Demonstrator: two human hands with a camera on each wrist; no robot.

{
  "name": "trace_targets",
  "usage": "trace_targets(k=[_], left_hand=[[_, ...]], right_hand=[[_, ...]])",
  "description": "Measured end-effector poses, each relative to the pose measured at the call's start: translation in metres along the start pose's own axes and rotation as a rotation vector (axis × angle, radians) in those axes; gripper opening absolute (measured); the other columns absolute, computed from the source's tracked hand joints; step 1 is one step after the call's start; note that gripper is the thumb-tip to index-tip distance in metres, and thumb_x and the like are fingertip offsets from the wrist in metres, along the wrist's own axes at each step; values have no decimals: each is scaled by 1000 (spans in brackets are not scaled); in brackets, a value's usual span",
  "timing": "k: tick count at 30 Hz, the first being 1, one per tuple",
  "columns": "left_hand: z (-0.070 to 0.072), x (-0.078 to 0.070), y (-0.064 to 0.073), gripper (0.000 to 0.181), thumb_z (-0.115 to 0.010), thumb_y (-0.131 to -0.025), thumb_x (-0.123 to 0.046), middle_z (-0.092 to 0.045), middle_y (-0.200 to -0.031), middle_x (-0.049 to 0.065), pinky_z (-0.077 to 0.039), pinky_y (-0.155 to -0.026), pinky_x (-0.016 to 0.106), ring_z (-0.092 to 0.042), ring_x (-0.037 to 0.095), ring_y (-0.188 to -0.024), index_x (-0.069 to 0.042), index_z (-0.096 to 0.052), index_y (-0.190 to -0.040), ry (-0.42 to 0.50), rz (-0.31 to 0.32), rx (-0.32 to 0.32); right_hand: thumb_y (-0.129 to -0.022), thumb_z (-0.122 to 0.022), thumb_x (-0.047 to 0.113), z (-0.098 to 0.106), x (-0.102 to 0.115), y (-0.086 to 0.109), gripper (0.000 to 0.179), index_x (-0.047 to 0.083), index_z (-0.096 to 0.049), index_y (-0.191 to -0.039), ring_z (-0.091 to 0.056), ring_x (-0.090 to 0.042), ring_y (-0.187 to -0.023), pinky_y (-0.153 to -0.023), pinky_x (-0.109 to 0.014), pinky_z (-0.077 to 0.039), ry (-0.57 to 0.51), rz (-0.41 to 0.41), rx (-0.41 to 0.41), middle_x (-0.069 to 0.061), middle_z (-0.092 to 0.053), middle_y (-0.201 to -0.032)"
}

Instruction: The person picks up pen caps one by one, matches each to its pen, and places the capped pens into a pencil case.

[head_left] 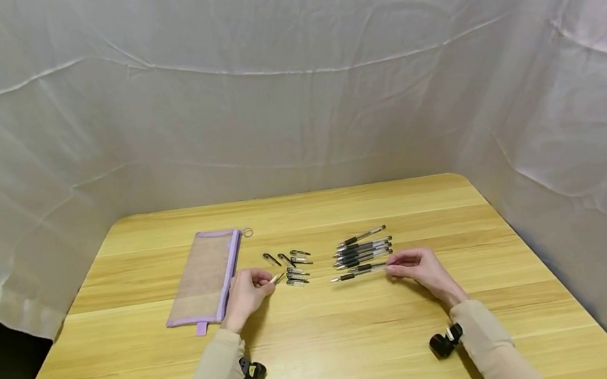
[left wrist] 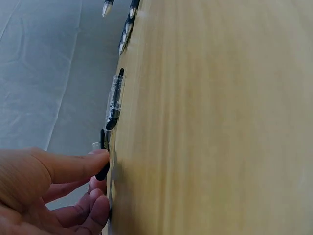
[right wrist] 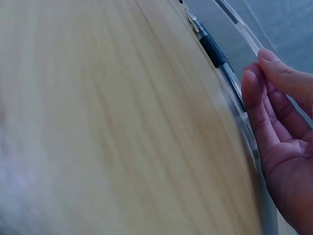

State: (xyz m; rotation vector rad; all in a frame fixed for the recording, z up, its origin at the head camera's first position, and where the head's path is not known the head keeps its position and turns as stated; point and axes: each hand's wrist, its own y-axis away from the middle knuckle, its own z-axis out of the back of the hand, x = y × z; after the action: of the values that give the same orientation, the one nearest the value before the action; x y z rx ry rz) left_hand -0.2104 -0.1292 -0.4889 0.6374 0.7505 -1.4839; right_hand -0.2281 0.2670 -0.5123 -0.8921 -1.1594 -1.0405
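My left hand pinches a clear pen cap with a black clip between thumb and fingers, low at the tabletop. Just right of it lie several loose pen caps of the same kind. On the other side, my right hand pinches the rear end of an uncapped gel pen. This pen has a clear barrel, a dark grip and a silver tip that points left, toward the caps. Behind it several uncapped gel pens lie roughly side by side, tips also leftward.
A mesh zip pouch with purple edging lies flat to the left, partly behind my left hand, a ring at its far corner. The wooden table has pale curtains hanging behind it and at both sides.
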Motion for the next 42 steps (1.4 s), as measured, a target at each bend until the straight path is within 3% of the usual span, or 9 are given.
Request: trace_targets(k=[4,10,18,27,33,37,42], left_hand=[[2,-2,3,14,-73,-82,4,-75,-86,15,-50,-66,20,-63,15,-72,4,-74,-96,113,-33,56],[1,-4,7,26,-69,-88,3,-70,-111,29,-56,-79,20,-70,23,-91,10,-67,-113,422,-16,214],[-5,-1,11,35,-70,-88,2,-67,-121,30,-56,-87,22,-68,8,-92,14,-63,-120,656,-20,318],[-13,-7,17,38,-71,-87,1,-70,-123,20,-56,-88,26,-66,10,-96,13,-62,-122,764,38,367],[-18,-7,18,39,-73,-87,-2,-74,-110,1,-55,-86,24,-65,11,-96,11,-62,-122,798,46,368],[-20,-8,19,40,-72,-86,0,-75,-102,-7,-56,-86,23,-66,10,-95,12,-61,-122,823,56,370],[-23,-9,20,41,-72,-86,1,-77,-103,-5,-57,-88,23,-70,11,-97,13,-60,-123,852,53,371]], right_hand=[[-88,-75,5,-3,2,0,36,-19,-63,-111,-74,-13,-77,-75,-29,-62,-24,6,13,-3,-78,-90],[-89,-74,4,-7,6,1,37,-20,-61,-113,-74,-13,-78,-75,-29,-62,-55,2,16,0,-78,-90],[-88,-73,2,-14,10,1,36,-20,-61,-113,-73,-12,-79,-76,-27,-62,-119,0,26,2,-77,-89],[-87,-72,-3,-19,11,0,21,-12,-68,-106,-73,-13,-78,-75,-28,-62,-247,37,65,-4,-76,-91],[-88,-70,-5,-22,12,0,15,1,-73,-101,-73,-13,-78,-75,-27,-62,-296,59,88,-3,-77,-92],[-87,-70,-5,-24,12,0,16,-2,-73,-103,-73,-13,-79,-75,-27,-62,-304,60,88,-2,-77,-92],[-87,-70,-5,-27,13,0,18,-8,-70,-105,-73,-13,-79,-75,-28,-62,-301,67,88,0,-77,-92]])
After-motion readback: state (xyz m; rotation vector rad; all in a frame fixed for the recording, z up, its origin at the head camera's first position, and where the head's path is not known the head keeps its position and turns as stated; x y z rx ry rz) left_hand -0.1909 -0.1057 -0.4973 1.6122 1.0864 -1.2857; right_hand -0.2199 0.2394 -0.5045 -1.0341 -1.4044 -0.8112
